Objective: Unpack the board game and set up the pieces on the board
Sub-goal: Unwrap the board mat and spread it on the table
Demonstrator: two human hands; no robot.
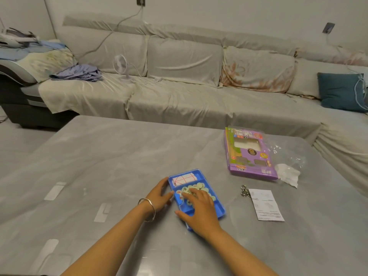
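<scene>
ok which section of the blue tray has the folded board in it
The far section, holding the red-lined sheet; the round pieces lie nearer, in another.

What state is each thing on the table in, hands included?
Blue tray: uncovered, lying flat.
Board: folded, in the tray's far compartment.
Round pieces: heaped in the tray, none set out.
Left hand: fingers straight, touching the tray's left edge.
Right hand: spread over the pieces, resting on them.
Purple box: lying flat, apart from the tray.
Plastic bag: crumpled beside the box.
Paper slip: lying flat.
</scene>
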